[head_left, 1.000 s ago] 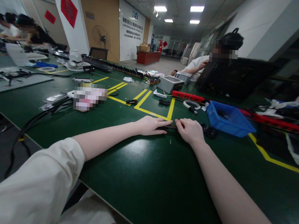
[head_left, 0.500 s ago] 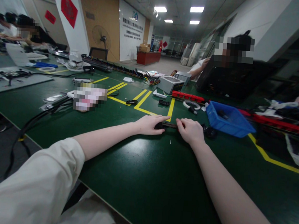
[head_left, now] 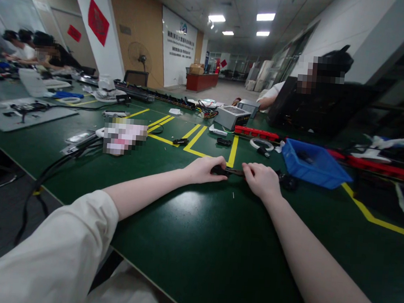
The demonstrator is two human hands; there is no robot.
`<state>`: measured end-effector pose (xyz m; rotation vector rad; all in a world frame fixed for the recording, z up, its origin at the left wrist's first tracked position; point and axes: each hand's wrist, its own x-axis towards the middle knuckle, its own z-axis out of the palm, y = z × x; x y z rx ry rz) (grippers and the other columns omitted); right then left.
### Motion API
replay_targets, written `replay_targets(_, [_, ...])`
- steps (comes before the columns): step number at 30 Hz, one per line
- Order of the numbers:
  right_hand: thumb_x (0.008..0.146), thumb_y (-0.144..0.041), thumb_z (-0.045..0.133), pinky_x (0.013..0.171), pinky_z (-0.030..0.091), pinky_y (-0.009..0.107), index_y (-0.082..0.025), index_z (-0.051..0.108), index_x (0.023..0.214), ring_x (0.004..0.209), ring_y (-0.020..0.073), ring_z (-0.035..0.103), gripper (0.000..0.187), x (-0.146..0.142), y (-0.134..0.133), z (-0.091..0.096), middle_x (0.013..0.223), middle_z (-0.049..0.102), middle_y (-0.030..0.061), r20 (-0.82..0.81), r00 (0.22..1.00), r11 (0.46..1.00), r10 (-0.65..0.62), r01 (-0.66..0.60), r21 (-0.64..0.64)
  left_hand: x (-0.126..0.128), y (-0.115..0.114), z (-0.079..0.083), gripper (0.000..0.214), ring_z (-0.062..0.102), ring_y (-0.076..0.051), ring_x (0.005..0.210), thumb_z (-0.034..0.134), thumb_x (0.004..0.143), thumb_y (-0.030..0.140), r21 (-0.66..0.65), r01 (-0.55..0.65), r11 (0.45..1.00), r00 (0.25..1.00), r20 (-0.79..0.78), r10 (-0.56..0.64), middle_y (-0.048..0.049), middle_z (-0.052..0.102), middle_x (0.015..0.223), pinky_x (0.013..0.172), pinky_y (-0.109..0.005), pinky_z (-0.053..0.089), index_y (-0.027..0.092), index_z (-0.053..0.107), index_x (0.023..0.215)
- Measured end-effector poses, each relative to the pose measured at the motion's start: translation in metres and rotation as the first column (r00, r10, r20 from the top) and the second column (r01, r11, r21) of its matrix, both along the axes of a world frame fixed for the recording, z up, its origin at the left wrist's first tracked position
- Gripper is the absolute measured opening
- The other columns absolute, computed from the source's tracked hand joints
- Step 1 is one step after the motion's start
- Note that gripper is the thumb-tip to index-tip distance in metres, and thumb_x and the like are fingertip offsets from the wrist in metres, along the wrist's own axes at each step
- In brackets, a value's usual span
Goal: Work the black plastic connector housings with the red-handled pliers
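Note:
My left hand point(head_left: 204, 169) pinches a small black piece point(head_left: 218, 170) between thumb and fingers, just above the green table point(head_left: 180, 248). Facing it, my right hand point(head_left: 263, 178) is closed around the other end of a slim dark tool point(head_left: 234, 172). The tool's narrow tip reaches the black piece; its exact kind is too small to tell, and its grip is hidden by my fingers. A thin white sliver point(head_left: 233, 195) lies on the table below my hands. Beside my right hand sits a black round part point(head_left: 287, 181).
A blue bin point(head_left: 316, 167) stands right of my hands. Beyond them are black connectors point(head_left: 223, 142), a grey metal box point(head_left: 231, 117), a white cable coil point(head_left: 261, 144) and red strips point(head_left: 255, 133). Black cables point(head_left: 79, 147) hang over the left edge. A person point(head_left: 325, 70) sits opposite.
My left index finger, stretched out before, has curled in, and the fingers now close around the black piece. My right hand keeps its grip. The whole view has shifted slightly.

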<state>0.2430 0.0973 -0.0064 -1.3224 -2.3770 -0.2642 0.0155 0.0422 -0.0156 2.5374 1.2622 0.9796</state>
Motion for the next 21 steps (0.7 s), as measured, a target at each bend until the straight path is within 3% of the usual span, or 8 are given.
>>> replay_targets(11, [0.098, -0.044, 0.03, 0.07, 0.034, 0.033, -0.02, 0.06, 0.068, 0.079, 0.0199, 0.06, 0.049, -0.0005, -0.0008, 0.0001, 0.078, 0.069, 0.0078, -0.005, 1.0, 1.0, 0.021, -0.021, 0.016, 0.0005, 0.0032, -0.0027, 0.029, 0.06, -0.015, 0.074, 0.066, 0.085, 0.044, -0.039, 0.008, 0.999, 1.0, 0.017, -0.007, -0.0017, 0.065, 0.09, 0.066, -0.026, 0.044, 0.019, 0.053, 0.094])
replay_targets(21, [0.099, -0.043, 0.031, 0.071, 0.034, 0.033, -0.02, 0.062, 0.071, 0.082, 0.02, 0.06, 0.047, -0.0006, 0.0014, -0.003, 0.081, 0.069, 0.0079, 0.001, 1.0, 0.999, 0.023, -0.023, 0.035, 0.0011, 0.0055, -0.0054, 0.026, 0.055, -0.013, 0.07, 0.064, 0.087, 0.041, 0.014, 0.036, 0.999, 0.999, -0.016, -0.036, 0.0006, 0.06, 0.08, 0.063, -0.023, 0.038, 0.018, 0.051, 0.085])
